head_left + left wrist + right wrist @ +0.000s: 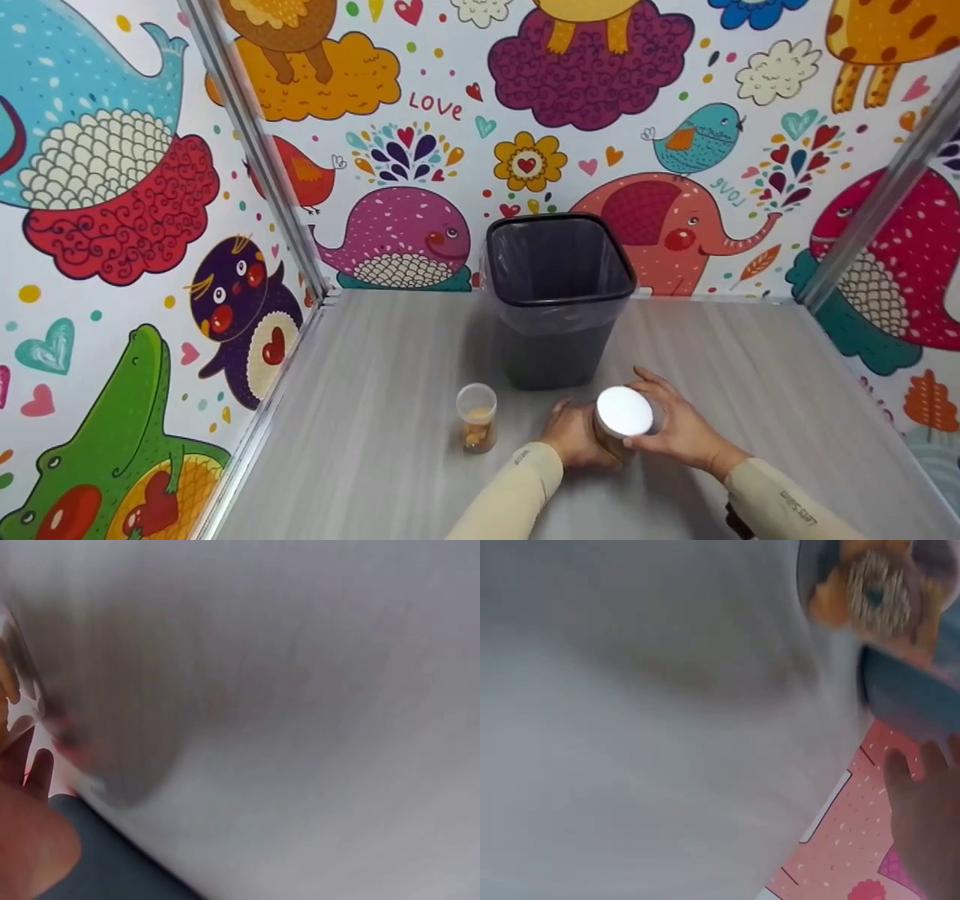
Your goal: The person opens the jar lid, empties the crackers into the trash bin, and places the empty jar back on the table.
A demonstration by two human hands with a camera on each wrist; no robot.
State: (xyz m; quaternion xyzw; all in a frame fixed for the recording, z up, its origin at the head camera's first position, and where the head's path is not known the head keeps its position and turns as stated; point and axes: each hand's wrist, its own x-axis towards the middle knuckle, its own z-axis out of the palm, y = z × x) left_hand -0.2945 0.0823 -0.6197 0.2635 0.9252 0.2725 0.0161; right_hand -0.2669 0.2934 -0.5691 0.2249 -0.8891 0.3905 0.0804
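Note:
A white-topped jar (625, 411) is held between both hands in front of the bin. The left hand (577, 439) grips its side from the left. From the right, the right hand (679, 427) curls around the upper part, thumb at the edge of the white top. In the right wrist view a clear container (881, 596) shows orange-brown pieces and a sprinkled ring shape; the right hand (926, 817) appears below it. The left wrist view catches part of a clear container (21, 664) above the left hand (34, 832). Left of the hands, a clear cup (478, 420) with orange-brown pieces stands upright.
A dark bin (555, 345) with a clear liner over its rim stands behind the hands, near the back wall. Patterned panels with metal posts (259, 150) enclose the pale wood-grain table (390, 352) at the back and sides.

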